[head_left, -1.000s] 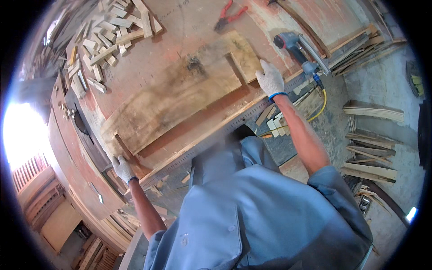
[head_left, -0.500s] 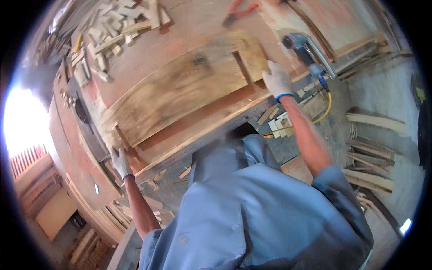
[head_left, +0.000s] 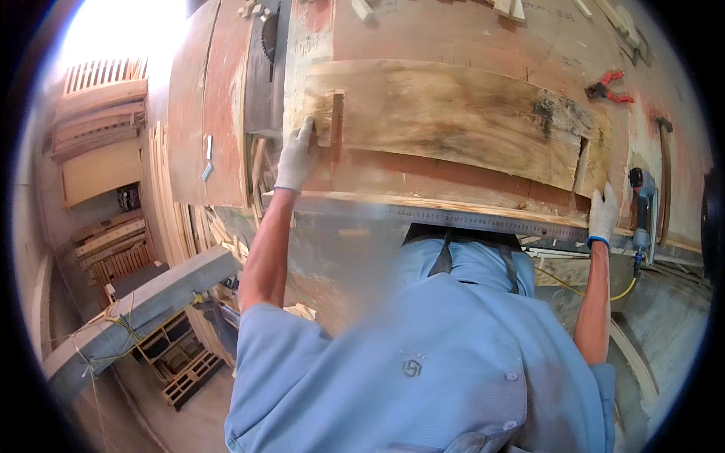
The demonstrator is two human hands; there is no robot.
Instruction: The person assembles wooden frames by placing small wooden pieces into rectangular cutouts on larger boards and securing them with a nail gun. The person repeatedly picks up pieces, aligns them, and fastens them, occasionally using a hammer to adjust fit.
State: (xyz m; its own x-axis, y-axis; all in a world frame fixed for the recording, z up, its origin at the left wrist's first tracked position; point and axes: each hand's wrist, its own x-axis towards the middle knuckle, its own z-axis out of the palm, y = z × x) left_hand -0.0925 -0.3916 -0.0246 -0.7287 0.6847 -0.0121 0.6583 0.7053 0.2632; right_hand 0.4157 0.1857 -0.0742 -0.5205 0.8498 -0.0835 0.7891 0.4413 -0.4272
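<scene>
A wide, slightly bowed wooden board (head_left: 453, 113) lies across the workbench in front of me, brown-streaked with a dark stain toward its right part. Each end has a narrow slot cut in from the near edge. My left hand (head_left: 295, 157), in a white glove, is closed on the board's left end beside the slot. My right hand (head_left: 603, 215), gloved with a blue cuff, grips the near corner of the right end. The undersides of both grips are hidden. A long steel ruler (head_left: 483, 221) runs along the bench's near edge, between the board and my body.
Red-handled pincers (head_left: 609, 88) lie beyond the board's right end. A nail gun (head_left: 642, 200) with a yellow hose and a hammer (head_left: 664, 170) sit farther right. A toothed circular saw blade (head_left: 268, 36) stands up at the left. Wood scraps (head_left: 510, 9) lie at the back.
The view has swung, so the bench appears turned clockwise and more of the left floor shows. Both hands stay on the board's ends.
</scene>
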